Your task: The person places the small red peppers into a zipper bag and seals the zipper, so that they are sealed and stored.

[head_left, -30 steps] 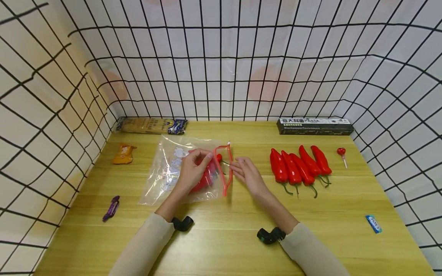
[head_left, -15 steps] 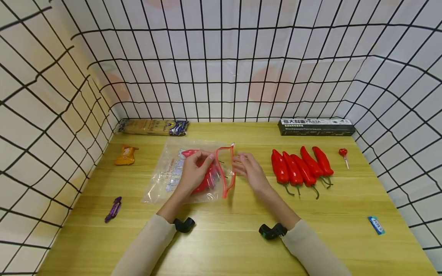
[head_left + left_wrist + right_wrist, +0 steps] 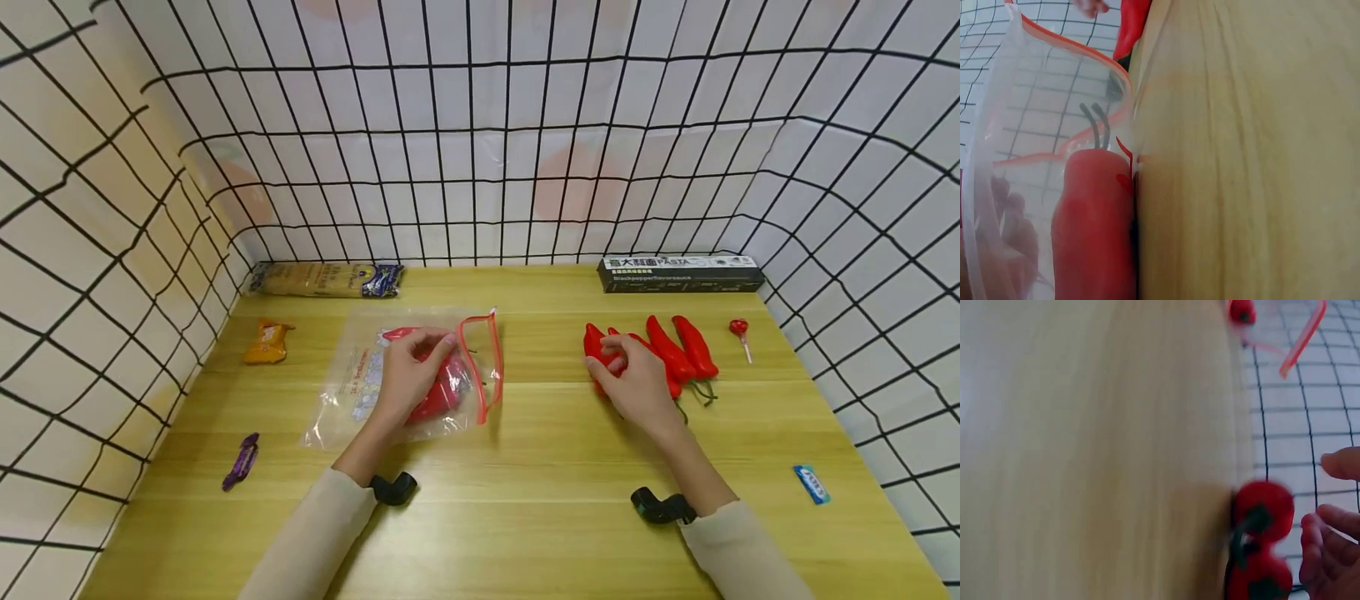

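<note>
A clear zip bag (image 3: pixel 337 404) with a red-edged mouth lies left of centre, its opening facing right. Red peppers (image 3: pixel 438 398) show inside it, and a pepper (image 3: pixel 1094 225) with two green stems beside its end fills the left wrist view. My left hand (image 3: pixel 405 379) pinches the bag's upper film near the mouth and holds it raised. On the right, my right hand (image 3: pixel 641 387) hovers at the left end of a row of red peppers (image 3: pixel 696 346), hiding part of them. Its thumb and fingers are apart with nothing between them, above two stem ends (image 3: pixel 1264 512) in the right wrist view.
Behind are a noodle packet (image 3: pixel 322 280) and a black pasta box (image 3: pixel 681 275), before a wire grid (image 3: pixel 487 133). An orange wrapped snack (image 3: pixel 267 342) and purple candy (image 3: pixel 241 461) lie left. A lollipop (image 3: pixel 739 327) and small blue packet (image 3: pixel 812 484) lie right.
My right hand has left the bag's mouth and moved right to the row of peppers. My left hand keeps its hold on the bag, whose mouth still gapes.
</note>
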{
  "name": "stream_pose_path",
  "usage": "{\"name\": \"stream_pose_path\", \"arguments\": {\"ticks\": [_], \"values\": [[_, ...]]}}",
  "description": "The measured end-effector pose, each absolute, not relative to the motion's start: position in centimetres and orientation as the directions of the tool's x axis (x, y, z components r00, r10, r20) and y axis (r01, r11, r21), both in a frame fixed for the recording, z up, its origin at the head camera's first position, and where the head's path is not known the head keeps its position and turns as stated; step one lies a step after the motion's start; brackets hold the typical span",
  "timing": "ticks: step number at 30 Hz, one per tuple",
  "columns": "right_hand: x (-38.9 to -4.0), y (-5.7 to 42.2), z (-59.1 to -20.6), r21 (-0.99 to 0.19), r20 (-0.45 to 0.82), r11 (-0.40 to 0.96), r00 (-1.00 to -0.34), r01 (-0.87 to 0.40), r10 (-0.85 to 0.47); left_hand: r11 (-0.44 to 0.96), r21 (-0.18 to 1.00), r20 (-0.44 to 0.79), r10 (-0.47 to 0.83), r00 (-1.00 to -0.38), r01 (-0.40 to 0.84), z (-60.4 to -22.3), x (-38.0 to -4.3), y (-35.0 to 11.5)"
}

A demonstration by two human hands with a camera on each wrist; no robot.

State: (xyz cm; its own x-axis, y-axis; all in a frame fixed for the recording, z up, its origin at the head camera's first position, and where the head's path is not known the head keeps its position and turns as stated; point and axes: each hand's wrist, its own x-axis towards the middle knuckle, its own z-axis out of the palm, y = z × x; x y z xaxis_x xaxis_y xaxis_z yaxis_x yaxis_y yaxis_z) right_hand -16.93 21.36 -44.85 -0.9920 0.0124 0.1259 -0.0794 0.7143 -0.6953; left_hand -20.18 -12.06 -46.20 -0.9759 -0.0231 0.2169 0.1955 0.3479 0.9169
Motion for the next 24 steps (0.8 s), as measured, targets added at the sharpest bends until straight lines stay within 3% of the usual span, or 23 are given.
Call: {"name": "stream_pose_path", "arguments": {"ticks": [8,13,21,24], "values": [[-17.0,22.4,-45.6,-0.499,0.092,0.855,-0.990,-0.142,-0.111,0.346,0.914,0.239,-0.042,-0.970,0.210,-46.1,-20.2,-12.1],[-17.0,21.3,-45.9,-0.503,0.077,0.840,-0.979,-0.204,-0.191,0.343,0.916,0.235,-0.035,-0.971,0.209,-46.1,-20.1,-12.2],[-16.7,21.2,-45.6,-0.437,-0.003,0.882,-0.980,-0.178,-0.199,0.301,0.936,0.201,-0.024,-0.979,0.184,-43.7,-19.0,-12.1],[-16.8,21.3,-45.6,-0.473,0.017,0.862,-0.980,-0.184,-0.200,0.308,0.933,0.201,-0.013,-0.980,0.187,-42.9,-18.6,-12.0]]}}
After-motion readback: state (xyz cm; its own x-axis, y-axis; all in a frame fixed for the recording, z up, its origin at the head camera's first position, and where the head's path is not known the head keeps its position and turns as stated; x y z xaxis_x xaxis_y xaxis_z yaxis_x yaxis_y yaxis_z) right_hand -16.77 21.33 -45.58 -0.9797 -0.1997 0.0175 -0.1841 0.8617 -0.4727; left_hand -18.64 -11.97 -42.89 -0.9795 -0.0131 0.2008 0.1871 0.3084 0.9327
